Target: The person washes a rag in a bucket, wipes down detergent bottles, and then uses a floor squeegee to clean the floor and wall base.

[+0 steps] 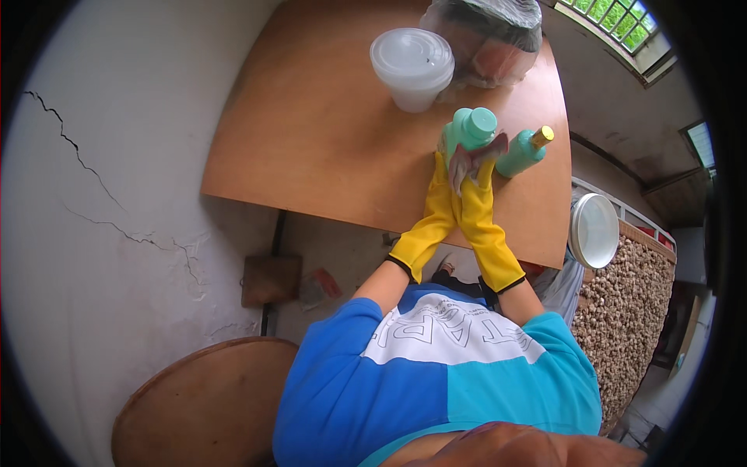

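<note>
My left hand [439,190], in a yellow rubber glove, is against the near left side of a mint-green plastic bottle [474,129] with a round green screw cap. Its fingers are mostly hidden by the glove's back and the bottle. My right hand [477,195], gloved the same way, grips a crumpled greyish-pink cloth [467,162] against the front of this bottle. The gloves touch each other at the palms' heels. Just right of my right hand, a second mint-green bottle [521,153] with a yellow cap stands on the brown table [327,134].
A stack of translucent lidded plastic tubs [412,67] and a plastic-wrapped object [496,46] stand farther back. Right of the table are a white bucket [594,230] and a broad bed of small brownish pieces [627,309]. A round wooden stool top [204,408] lies at lower left, near the cracked wall [117,233].
</note>
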The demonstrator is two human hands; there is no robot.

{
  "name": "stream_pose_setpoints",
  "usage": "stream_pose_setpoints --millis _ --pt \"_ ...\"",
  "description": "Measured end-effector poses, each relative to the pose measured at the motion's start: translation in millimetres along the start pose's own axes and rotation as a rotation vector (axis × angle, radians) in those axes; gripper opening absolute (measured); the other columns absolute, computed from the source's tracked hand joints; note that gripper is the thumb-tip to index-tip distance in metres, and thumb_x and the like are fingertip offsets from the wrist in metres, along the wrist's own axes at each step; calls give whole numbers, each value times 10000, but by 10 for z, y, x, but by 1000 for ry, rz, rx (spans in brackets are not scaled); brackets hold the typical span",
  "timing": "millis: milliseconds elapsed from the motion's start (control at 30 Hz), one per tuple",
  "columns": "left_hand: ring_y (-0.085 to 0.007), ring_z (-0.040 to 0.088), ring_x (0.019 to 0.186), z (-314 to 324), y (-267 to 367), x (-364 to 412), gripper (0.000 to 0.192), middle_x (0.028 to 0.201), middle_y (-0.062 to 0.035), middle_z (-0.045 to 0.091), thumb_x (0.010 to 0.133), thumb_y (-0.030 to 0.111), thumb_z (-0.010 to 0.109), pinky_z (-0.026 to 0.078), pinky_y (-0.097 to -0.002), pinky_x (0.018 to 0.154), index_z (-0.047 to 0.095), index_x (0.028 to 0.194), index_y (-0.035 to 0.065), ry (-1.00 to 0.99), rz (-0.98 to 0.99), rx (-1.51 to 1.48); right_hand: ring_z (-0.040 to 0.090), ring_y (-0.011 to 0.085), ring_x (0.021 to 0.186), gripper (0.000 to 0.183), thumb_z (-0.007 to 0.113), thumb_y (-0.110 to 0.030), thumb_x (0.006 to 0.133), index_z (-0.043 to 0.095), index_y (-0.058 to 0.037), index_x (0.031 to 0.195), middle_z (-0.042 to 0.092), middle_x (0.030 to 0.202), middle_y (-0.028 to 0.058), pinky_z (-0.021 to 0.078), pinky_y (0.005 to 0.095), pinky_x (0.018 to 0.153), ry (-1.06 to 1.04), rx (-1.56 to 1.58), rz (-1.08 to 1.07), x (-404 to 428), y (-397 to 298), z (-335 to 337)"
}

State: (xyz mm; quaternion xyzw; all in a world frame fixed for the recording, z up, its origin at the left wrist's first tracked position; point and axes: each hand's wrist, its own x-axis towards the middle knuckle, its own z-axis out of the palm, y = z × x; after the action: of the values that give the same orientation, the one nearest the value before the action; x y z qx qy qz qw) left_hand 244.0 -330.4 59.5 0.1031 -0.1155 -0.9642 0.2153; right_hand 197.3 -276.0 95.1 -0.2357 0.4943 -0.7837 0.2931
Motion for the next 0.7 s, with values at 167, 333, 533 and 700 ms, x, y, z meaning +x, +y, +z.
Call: stream_pose_setpoints --millis 167,333,533,700 --pt "-248 444 1253 -21 -28 5 480 1403 -148 409 1006 352 361 378 -367 1034 338 1403 83 10 17 -26 529 129 961 405 448 -89 984 375 -126 1381 514 1112 59 447 253 802 -76 265 87 -334 185 -277" --pt "-263 445 1261 -21 -15 -83 445 1409 -161 409 1016 315 342 381 -379 1035 364 1391 77 45 20 -73 547 267 1031 439 472 -159 975 394 -78 1400 516 1228 139 434 322 896 37 -757 -434 108 -182 -73" --pt "-295 536 1117 -89 -72 -201 950 1246 -154 502 759 50 697 459 -348 901 68 1471 72 85 810 1854 445 250 1249 371 426 -245 997 474 -19 1286 462 1308 127 350 316 1019 -279 -741 -372 457 -591 -269" --pt "-228 539 1023 96 13 -155 763 1187 -115 486 762 55 660 432 -310 878 230 1392 63 -8 529 1500 502 188 1152 440 424 -367 996 479 -47 1292 549 1191 91 339 277 1021 -218 -257 -245 655 -899 44"
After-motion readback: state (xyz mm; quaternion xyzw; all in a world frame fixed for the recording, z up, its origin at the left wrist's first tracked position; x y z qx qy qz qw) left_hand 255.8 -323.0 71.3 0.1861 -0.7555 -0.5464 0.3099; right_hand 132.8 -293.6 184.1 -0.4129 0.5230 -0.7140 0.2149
